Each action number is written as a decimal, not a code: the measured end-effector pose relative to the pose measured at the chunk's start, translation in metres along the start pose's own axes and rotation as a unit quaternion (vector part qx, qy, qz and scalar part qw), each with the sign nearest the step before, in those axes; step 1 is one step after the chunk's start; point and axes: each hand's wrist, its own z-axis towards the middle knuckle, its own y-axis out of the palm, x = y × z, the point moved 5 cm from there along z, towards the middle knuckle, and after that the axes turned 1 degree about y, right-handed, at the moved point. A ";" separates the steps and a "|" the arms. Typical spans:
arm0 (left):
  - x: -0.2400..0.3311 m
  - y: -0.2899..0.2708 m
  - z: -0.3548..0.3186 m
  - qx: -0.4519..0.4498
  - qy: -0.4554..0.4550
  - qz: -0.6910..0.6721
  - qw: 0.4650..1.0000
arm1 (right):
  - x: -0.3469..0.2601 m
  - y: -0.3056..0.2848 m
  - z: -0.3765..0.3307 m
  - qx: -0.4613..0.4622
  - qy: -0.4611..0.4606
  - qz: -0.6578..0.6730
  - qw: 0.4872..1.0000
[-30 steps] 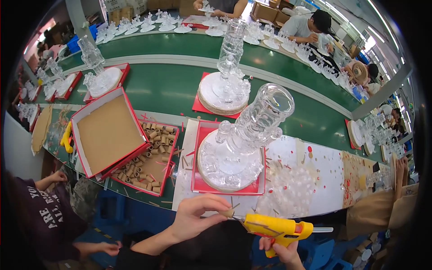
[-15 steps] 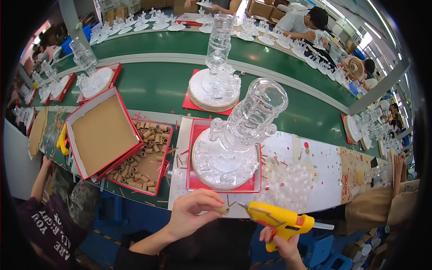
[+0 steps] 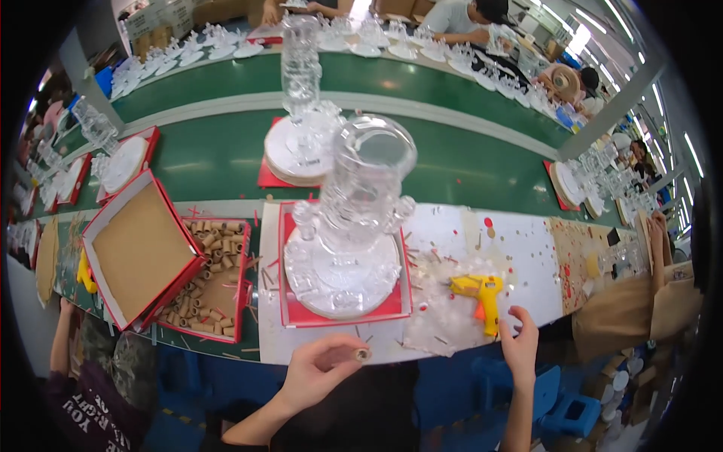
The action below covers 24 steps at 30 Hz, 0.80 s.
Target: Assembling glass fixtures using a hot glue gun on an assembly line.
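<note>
My left hand [image 3: 312, 374] pinches a small brown cardboard tube [image 3: 362, 354] by its side, just in front of the table edge. The tube's round end shows. My right hand [image 3: 521, 346] is empty, its thumb and fingers apart, beside the handle of a yellow glue gun [image 3: 488, 300]. That gun lies on a crumpled heap of transparent plastic on the white work surface. Straight ahead, a tall transparent ornament [image 3: 363, 177] stands on a round white base [image 3: 343, 280] inside a shallow red box [image 3: 348, 319].
To the left, an empty red-edged box [image 3: 143, 252] rests tilted over a red tray [image 3: 242, 301] of cardboard tubes. Another ornament [image 3: 301, 71] stands on the green bench [image 3: 444, 139]. Scraps lie about. People sit at both sides and across, with rows of transparent pieces [image 3: 369, 41].
My right hand has laid the glue gun on the plastic heap and let go, drawing back to its right. My left hand still holds the tube. The view has shifted rightward.
</note>
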 end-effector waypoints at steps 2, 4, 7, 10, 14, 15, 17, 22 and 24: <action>-0.011 0.018 0.006 -0.015 0.038 0.016 0.999 | -0.039 0.000 -0.037 -0.029 0.051 0.083 0.995; -0.023 0.049 0.023 -0.058 0.081 -0.020 0.995 | -0.072 0.047 -0.067 -0.203 0.058 0.396 0.894; -0.044 0.074 0.032 -0.073 0.001 -0.053 0.996 | -0.089 0.100 -0.091 -0.259 0.105 0.558 0.782; -0.054 0.081 0.037 -0.094 0.014 -0.017 0.995 | -0.082 0.117 -0.093 -0.234 0.129 0.679 0.684; -0.051 0.087 0.056 -0.160 0.048 0.053 0.985 | -0.065 0.122 -0.094 -0.211 0.161 0.757 0.598; -0.047 0.090 0.060 -0.178 0.061 0.079 0.979 | -0.061 0.123 -0.090 -0.214 0.160 0.758 0.595; -0.035 0.080 0.073 -0.122 0.073 0.204 0.969 | -0.052 0.122 -0.081 -0.219 0.153 0.804 0.532; -0.039 0.076 0.111 -0.049 0.124 0.555 0.821 | -0.026 0.117 -0.069 -0.127 0.180 0.790 0.571; -0.052 0.076 0.118 -0.084 0.109 0.615 0.776 | -0.024 0.124 -0.062 -0.143 0.197 0.788 0.566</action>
